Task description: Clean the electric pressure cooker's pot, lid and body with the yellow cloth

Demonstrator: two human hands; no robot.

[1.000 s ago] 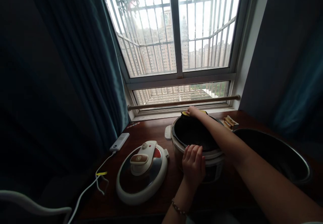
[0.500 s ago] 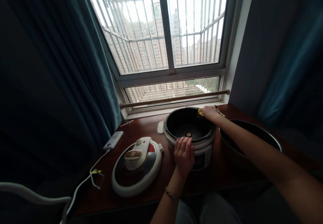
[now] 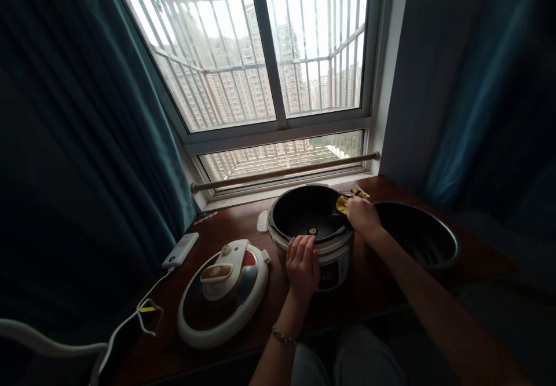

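An electric pressure cooker (image 3: 333, 254) stands uncovered on the wooden table, its dark inside showing a small round piece at the bottom. My left hand (image 3: 303, 262) grips the cooker's front rim, fingers curled over the edge. At the rim's right side, my right hand (image 3: 363, 217) presses a yellow cloth (image 3: 341, 203) against the edge; part of the cloth is hidden under the fingers. To the left lies the cooker's white lid (image 3: 222, 329), handle side up. A dark inner pot (image 3: 456, 250) sits to the right, partly behind my right forearm.
On the table's left are a white power bank (image 3: 181, 251) and a white cable (image 3: 120, 329) with a yellow tag. The wooden table (image 3: 243, 224) meets a barred window. A rail (image 3: 282, 173) crosses low in front of the glass, and blue curtains (image 3: 143, 113) hang at both sides.
My right hand has moved the cloth along the cooker's right rim toward me. My left hand stays on the front rim. The whole view has shifted slightly to the right.
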